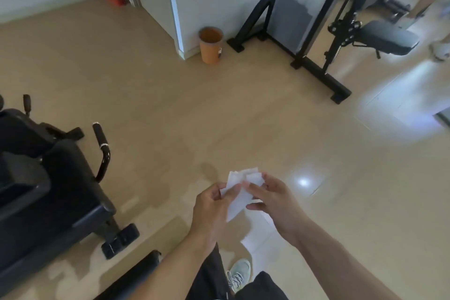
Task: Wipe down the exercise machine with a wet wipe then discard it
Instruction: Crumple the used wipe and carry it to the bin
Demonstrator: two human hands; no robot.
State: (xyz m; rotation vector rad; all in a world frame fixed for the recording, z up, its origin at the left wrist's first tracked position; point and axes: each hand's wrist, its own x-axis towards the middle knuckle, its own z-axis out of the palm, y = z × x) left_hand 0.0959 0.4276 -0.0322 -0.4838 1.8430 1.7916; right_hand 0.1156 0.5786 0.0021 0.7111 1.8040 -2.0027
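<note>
Head view: wet wipe (237,196) upright between hands (246,200).

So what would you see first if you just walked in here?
Probably the white wipe, held in both hands, the left hand and right hand, low in the middle. Next, the orange bin on the floor by the white pillar at the back. Then the black exercise machine on the left.

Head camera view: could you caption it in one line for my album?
Both hands, left hand and right hand, hold a white wet wipe above the gym floor, orange bin ahead.
</note>
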